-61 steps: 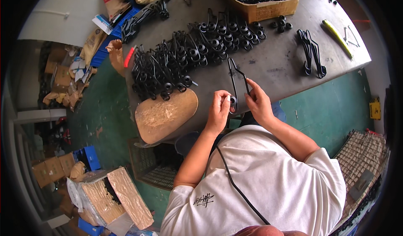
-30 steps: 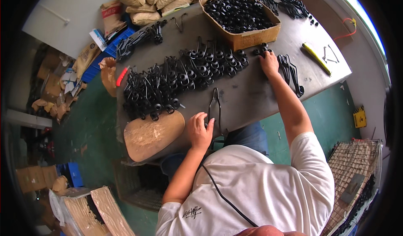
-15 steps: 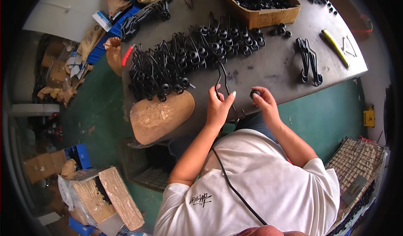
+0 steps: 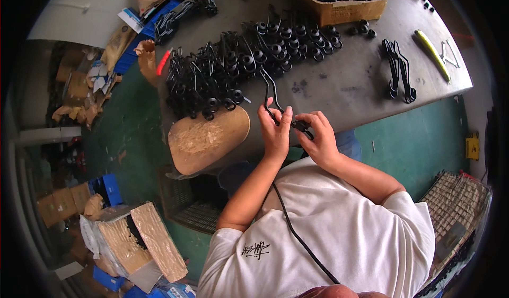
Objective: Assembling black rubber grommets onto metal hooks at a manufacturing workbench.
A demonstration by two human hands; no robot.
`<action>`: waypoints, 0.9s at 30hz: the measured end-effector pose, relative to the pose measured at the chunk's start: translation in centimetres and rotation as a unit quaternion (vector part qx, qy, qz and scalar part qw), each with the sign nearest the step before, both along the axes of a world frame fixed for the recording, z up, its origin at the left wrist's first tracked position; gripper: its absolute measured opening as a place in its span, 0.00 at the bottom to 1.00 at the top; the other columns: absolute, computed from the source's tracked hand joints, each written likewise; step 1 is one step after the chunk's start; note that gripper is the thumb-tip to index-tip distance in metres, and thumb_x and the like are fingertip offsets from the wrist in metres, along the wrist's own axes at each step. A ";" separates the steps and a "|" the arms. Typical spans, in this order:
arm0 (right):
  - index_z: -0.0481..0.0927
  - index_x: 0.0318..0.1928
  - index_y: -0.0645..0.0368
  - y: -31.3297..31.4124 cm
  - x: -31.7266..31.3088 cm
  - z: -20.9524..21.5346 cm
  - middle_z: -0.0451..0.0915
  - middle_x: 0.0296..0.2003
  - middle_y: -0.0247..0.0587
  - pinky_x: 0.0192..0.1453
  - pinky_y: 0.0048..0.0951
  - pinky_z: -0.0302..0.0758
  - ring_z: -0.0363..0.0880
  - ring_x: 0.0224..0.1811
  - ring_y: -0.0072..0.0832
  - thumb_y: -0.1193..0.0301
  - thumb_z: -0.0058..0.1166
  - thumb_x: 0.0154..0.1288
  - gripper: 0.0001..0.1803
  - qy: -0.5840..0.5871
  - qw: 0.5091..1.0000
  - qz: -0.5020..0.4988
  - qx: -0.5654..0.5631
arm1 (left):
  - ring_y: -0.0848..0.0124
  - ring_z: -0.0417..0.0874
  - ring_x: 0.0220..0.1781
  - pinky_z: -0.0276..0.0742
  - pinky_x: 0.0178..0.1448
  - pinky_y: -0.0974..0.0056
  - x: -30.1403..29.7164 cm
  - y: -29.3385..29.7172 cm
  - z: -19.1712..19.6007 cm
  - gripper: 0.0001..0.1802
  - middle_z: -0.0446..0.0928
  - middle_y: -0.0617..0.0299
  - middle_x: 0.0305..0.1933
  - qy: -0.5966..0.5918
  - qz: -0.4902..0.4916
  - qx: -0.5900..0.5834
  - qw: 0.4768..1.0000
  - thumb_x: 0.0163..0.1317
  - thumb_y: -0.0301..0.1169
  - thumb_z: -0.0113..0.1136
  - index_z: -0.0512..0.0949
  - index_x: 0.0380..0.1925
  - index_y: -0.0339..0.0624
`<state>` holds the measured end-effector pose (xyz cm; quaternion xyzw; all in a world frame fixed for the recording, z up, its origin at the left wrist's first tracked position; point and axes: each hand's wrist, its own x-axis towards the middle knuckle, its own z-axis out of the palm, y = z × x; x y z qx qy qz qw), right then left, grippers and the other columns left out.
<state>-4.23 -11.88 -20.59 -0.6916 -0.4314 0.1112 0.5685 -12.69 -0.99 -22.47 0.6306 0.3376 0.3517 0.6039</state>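
Note:
My left hand (image 4: 277, 135) is closed round a bent black metal rod (image 4: 268, 86), whose looped end points away toward the pile. Close beside it, my right hand (image 4: 322, 140) pinches a small black round piece (image 4: 300, 125) at the near end of the rod. The fingers partly hide that piece, so I cannot tell whether it sits on the rod. Just beyond lies a long pile of similar black rods (image 4: 228, 59), many with black round pieces on their ends.
A cardboard box (image 4: 352, 12) of small black pieces stands at the far side of the metal table (image 4: 339, 99). Finished-looking rods (image 4: 397, 70) and a yellow-green tool (image 4: 432, 56) lie right. A worn tan board (image 4: 209, 141) covers the near left edge; a crate (image 4: 188, 208) sits below.
My right hand has moved left with the small black round piece, bringing it to the rod in my left hand. The head view has shifted slightly.

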 end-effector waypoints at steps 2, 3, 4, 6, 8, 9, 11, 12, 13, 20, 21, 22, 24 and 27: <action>0.78 0.47 0.58 0.0 0.0 -0.1 0.77 0.37 0.42 0.47 0.36 0.73 0.77 0.40 0.40 0.76 0.64 0.54 0.18 0.004 1.000 0.000 -0.005 | 0.80 0.65 0.33 0.64 0.40 0.74 0.1 -0.1 0.0 0.30 0.64 0.68 0.31 -0.020 0.009 0.006 1.000 0.67 0.38 0.63 0.61 0.60 0.35; 0.78 0.47 0.57 -0.1 0.0 -0.1 0.77 0.37 0.41 0.48 0.37 0.72 0.77 0.40 0.40 0.75 0.64 0.54 0.18 0.008 1.000 0.001 -0.009 | 0.80 0.65 0.33 0.64 0.40 0.74 0.1 -0.1 0.0 0.30 0.64 0.68 0.31 -0.019 0.006 0.005 1.000 0.67 0.38 0.63 0.61 0.60 0.35; 0.78 0.47 0.57 -0.1 0.0 -0.2 0.77 0.37 0.41 0.48 0.37 0.72 0.77 0.40 0.40 0.75 0.64 0.54 0.18 0.009 1.000 -0.001 -0.009 | 0.80 0.65 0.33 0.64 0.40 0.74 0.1 0.0 -0.1 0.30 0.64 0.68 0.31 -0.020 0.003 -0.005 1.000 0.67 0.38 0.63 0.61 0.60 0.35; 0.78 0.47 0.58 -0.2 0.0 -0.3 0.77 0.37 0.42 0.48 0.37 0.72 0.77 0.40 0.40 0.75 0.64 0.54 0.18 0.039 0.999 0.001 -0.006 | 0.80 0.65 0.33 0.64 0.40 0.74 0.2 -0.1 -0.1 0.29 0.64 0.68 0.31 -0.020 -0.002 -0.017 1.000 0.67 0.38 0.62 0.62 0.60 0.35; 0.78 0.47 0.58 -0.2 0.1 -0.4 0.77 0.38 0.42 0.48 0.37 0.72 0.77 0.41 0.40 0.75 0.64 0.54 0.18 0.055 0.998 0.002 -0.009 | 0.80 0.65 0.33 0.64 0.40 0.74 0.3 -0.2 -0.1 0.29 0.64 0.69 0.31 -0.022 0.008 -0.037 0.999 0.68 0.38 0.62 0.62 0.60 0.34; 0.78 0.47 0.59 -0.1 0.1 -0.4 0.78 0.39 0.43 0.49 0.37 0.73 0.77 0.42 0.40 0.75 0.64 0.54 0.18 0.071 0.997 0.005 -0.012 | 0.80 0.65 0.33 0.64 0.40 0.74 0.3 -0.2 -0.2 0.29 0.64 0.69 0.31 -0.022 0.007 -0.037 0.999 0.68 0.38 0.62 0.62 0.60 0.34; 0.77 0.47 0.59 -0.2 0.0 -0.4 0.78 0.40 0.43 0.50 0.36 0.73 0.77 0.43 0.40 0.75 0.63 0.54 0.18 0.084 0.996 0.002 -0.009 | 0.80 0.65 0.33 0.64 0.40 0.74 0.3 -0.3 -0.4 0.29 0.64 0.69 0.31 -0.023 0.007 -0.057 0.998 0.68 0.38 0.62 0.62 0.60 0.34; 0.77 0.47 0.60 -0.3 -0.1 -0.4 0.78 0.40 0.44 0.51 0.36 0.73 0.77 0.44 0.40 0.75 0.63 0.54 0.18 0.096 0.995 0.000 -0.007 | 0.80 0.65 0.33 0.64 0.40 0.74 0.2 -0.3 -0.5 0.29 0.64 0.69 0.31 -0.023 0.006 -0.057 0.998 0.68 0.38 0.62 0.62 0.60 0.34; 0.77 0.47 0.60 -0.3 -0.1 -0.4 0.78 0.40 0.44 0.51 0.36 0.73 0.77 0.44 0.40 0.75 0.63 0.54 0.18 0.097 0.995 -0.001 -0.007 | 0.80 0.65 0.33 0.64 0.40 0.74 0.1 -0.3 -0.6 0.29 0.64 0.69 0.31 -0.016 0.007 -0.058 0.998 0.68 0.38 0.62 0.62 0.60 0.34; 0.76 0.47 0.61 -0.1 -0.3 -1.0 0.80 0.42 0.45 0.53 0.37 0.73 0.78 0.47 0.41 0.75 0.63 0.56 0.17 0.118 0.993 -0.020 -0.008 | 0.80 0.65 0.33 0.64 0.41 0.74 0.0 -0.4 -0.8 0.30 0.65 0.68 0.31 0.006 0.001 -0.053 0.999 0.68 0.38 0.62 0.61 0.60 0.34; 0.76 0.47 0.61 -0.1 -0.3 -1.0 0.80 0.43 0.45 0.53 0.37 0.73 0.78 0.47 0.41 0.75 0.63 0.56 0.17 0.127 0.992 -0.014 -0.013 | 0.80 0.65 0.33 0.64 0.41 0.74 0.1 -0.5 -0.5 0.30 0.65 0.68 0.31 0.006 -0.001 -0.052 0.999 0.68 0.38 0.62 0.61 0.60 0.34; 0.76 0.47 0.61 -0.1 -0.2 -1.1 0.80 0.43 0.45 0.53 0.37 0.73 0.78 0.47 0.41 0.75 0.63 0.56 0.17 0.127 0.992 -0.016 -0.012 | 0.80 0.66 0.34 0.65 0.41 0.74 0.2 -0.6 -0.2 0.30 0.65 0.68 0.31 0.005 -0.003 -0.055 0.998 0.68 0.38 0.62 0.61 0.60 0.33; 0.75 0.46 0.62 0.0 -0.2 -1.5 0.81 0.42 0.44 0.54 0.36 0.73 0.79 0.47 0.39 0.75 0.63 0.57 0.17 0.203 0.979 0.000 -0.012 | 0.80 0.66 0.34 0.66 0.42 0.74 0.3 -0.7 -0.2 0.30 0.65 0.68 0.31 0.005 -0.005 -0.058 0.998 0.68 0.38 0.62 0.61 0.60 0.33; 0.75 0.47 0.63 0.0 -0.3 -1.8 0.80 0.41 0.43 0.52 0.32 0.75 0.80 0.46 0.33 0.74 0.64 0.60 0.16 0.256 0.967 0.004 0.010 | 0.80 0.67 0.34 0.67 0.43 0.74 0.4 -0.6 -0.4 0.31 0.65 0.68 0.31 0.002 0.006 -0.065 0.998 0.67 0.38 0.63 0.61 0.60 0.33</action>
